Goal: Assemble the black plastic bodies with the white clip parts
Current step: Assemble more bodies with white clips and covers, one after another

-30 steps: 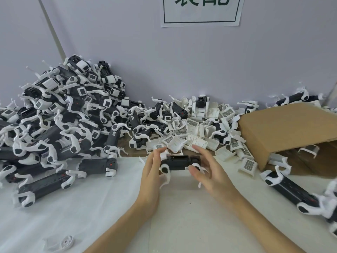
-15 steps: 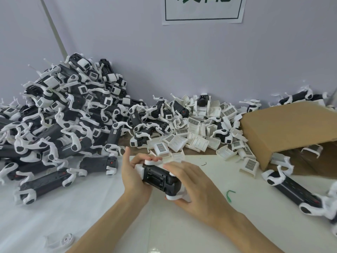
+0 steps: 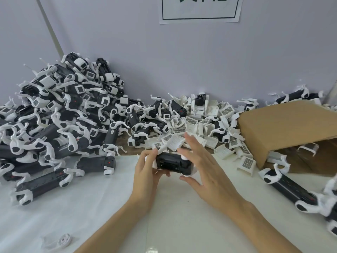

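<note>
At centre of my view, my left hand (image 3: 146, 168) curls thumb and fingers round the left end of the black plastic body (image 3: 171, 163), held just above the white table (image 3: 109, 207). My right hand (image 3: 204, 168) is spread, fingers nearly straight, palm against the body's right end with its white clip part (image 3: 187, 172). Assembled units (image 3: 54, 115) pile at ten o'clock; a cardboard box (image 3: 284, 128) lies at three o'clock.

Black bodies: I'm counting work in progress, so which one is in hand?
The black body at centre, gripped by the left hand; the others lie in piles or loose on the table.
</note>
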